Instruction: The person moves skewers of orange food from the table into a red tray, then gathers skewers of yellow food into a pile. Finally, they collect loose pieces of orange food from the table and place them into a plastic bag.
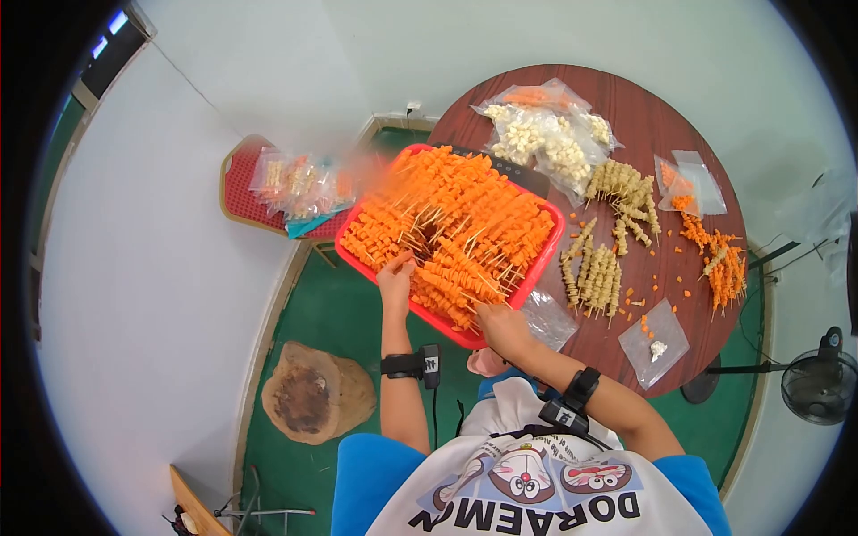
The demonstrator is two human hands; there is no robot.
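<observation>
Orange skewers point(465, 214) fill the red tray point(542, 268) in front of me: thin pale wooden sticks, each threaded with small, blocky orange chunks, stacked in loose crossing layers with the bare stick ends poking towards the middle. The tray is shallow, rectangular plastic with rounded corners, and it sits at the near left edge of the round table point(626, 98), partly overhanging it.

My left hand point(396, 279) is down on the heap at the tray's near side, fingers bent among the stick ends; I cannot tell whether they are closed on a skewer. My right hand point(500, 323) lies curled over the skewers at the near corner of the tray, and its grip is hidden from me too. Both wrists wear black bands.

The table is dark, smooth wood. At its far side lie clear plastic bags point(536, 138) stuffed with pale, lumpy cubes. Just right of the tray lie beige skewers point(594, 272) in a rough row, with a second beige heap point(626, 192) beyond them. Further right is a smaller bunch of orange sticks point(726, 268), with crumbs scattered around it. A nearly flat clear bag point(657, 344) near the table's edge holds only a few bits.

Left of the table, a red-seated chair point(237, 192) carries more filled bags. A rough wooden stump point(313, 393) stands on the green floor.
</observation>
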